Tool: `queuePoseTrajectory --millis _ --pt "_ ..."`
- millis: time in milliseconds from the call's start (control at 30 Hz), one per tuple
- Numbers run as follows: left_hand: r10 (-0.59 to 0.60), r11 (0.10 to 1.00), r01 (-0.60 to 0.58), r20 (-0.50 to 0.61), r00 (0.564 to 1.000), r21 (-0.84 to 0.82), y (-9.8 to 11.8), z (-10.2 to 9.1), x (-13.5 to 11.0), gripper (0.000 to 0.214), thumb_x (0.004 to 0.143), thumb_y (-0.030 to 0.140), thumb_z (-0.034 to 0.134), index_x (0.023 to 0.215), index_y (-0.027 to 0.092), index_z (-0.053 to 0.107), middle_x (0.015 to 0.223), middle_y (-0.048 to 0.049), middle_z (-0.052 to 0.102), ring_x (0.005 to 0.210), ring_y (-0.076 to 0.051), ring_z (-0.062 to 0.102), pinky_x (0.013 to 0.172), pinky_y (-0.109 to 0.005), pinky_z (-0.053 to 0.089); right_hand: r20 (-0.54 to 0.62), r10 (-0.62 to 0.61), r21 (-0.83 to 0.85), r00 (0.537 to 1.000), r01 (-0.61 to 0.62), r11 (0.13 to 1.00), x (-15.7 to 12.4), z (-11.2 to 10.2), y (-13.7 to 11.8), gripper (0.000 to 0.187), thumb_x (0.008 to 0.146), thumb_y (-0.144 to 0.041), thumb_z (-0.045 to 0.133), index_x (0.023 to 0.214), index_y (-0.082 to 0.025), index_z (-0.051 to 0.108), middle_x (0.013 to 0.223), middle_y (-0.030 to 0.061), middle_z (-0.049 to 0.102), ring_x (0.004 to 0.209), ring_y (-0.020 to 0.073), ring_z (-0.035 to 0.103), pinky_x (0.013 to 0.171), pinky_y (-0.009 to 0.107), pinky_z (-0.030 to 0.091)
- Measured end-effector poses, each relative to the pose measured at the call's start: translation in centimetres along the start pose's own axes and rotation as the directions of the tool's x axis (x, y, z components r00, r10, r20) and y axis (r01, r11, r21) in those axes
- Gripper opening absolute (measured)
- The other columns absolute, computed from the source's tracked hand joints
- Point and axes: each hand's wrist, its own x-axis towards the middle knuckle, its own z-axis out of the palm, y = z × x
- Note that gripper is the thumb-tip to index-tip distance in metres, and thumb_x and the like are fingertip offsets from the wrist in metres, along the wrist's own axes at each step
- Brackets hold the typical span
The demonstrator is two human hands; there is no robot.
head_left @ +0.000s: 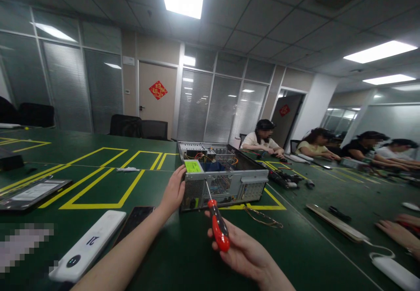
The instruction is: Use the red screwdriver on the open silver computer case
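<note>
An open computer case lies on its side on the green table, its rear panel facing me and cables and boards showing inside. My left hand rests against its left rear corner, fingers at the edge beside a bright green-yellow label on a power supply. In my right hand is a red and black screwdriver, held by its handle. The shaft points up at the rear panel, left of the vent grille; whether the tip touches a screw, I cannot tell.
A white power bank, a dark phone and a hard drive lie on the left. Right of the case are loose cables, dark parts and a long flat bar. A co-worker's hands show at the right edge.
</note>
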Motion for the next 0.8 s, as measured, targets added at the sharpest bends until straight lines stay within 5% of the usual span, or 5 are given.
queuePoseTrajectory --millis 167,300,533,667,800 --pt "0.003 1.0 -0.003 -0.006 1.0 0.007 0.0 0.0 0.0 0.042 0.093 0.024 0.029 0.135 0.02 0.031 0.141 -0.0108 0.036 0.132 -0.021 0.033 0.109 -0.045 0.03 -0.063 -0.017 0.139 0.998 0.026 0.99 0.0 -0.5 0.3 0.028 0.073 -0.035 0.068 0.088 -0.013 0.057 0.073 -0.0012 0.049 0.056 0.0033 0.04 0.042 0.011 0.027" --pt "0.004 1.0 -0.004 0.002 1.0 0.011 0.1 -0.1 0.0 0.043 0.092 0.024 0.029 0.135 0.019 0.03 0.14 -0.0114 0.036 0.132 -0.022 0.033 0.109 -0.045 0.03 -0.091 0.082 0.083 0.992 -0.075 0.994 -0.1 -0.7 0.3 0.026 0.078 -0.032 0.063 0.1 -0.018 0.056 0.081 -0.0001 0.055 0.044 -0.0004 0.027 0.036 0.011 0.012" --pt "-0.005 1.0 0.005 0.003 1.0 0.018 0.1 -0.2 0.1 0.043 0.092 0.024 0.03 0.135 0.019 0.03 0.14 -0.0114 0.036 0.132 -0.022 0.033 0.108 -0.046 0.031 0.028 0.133 -0.009 0.991 -0.133 0.991 -0.3 0.3 -0.1 0.061 0.067 -0.018 0.065 0.123 -0.022 0.043 0.108 0.0091 0.059 0.078 0.0154 0.059 0.057 0.02 0.036" --pt "0.003 1.0 -0.003 -0.004 1.0 0.023 0.0 -0.1 0.0 0.043 0.092 0.024 0.03 0.135 0.018 0.031 0.14 -0.0115 0.037 0.132 -0.022 0.033 0.108 -0.045 0.031 0.022 0.097 -0.086 0.995 -0.094 0.992 -0.3 0.2 -0.1 0.061 0.069 -0.014 0.064 0.125 -0.02 0.041 0.109 0.0111 0.059 0.085 0.0167 0.061 0.064 0.022 0.038" --pt "0.005 1.0 -0.005 -0.002 1.0 0.02 0.0 -0.1 0.0 0.043 0.092 0.024 0.03 0.135 0.018 0.03 0.14 -0.0116 0.036 0.132 -0.021 0.032 0.109 -0.045 0.03 -0.044 0.004 -0.039 0.999 -0.006 0.999 -0.1 -0.2 0.3 0.053 0.071 -0.028 0.069 0.119 -0.016 0.049 0.089 0.0045 0.058 0.067 0.0088 0.054 0.056 0.019 0.035"
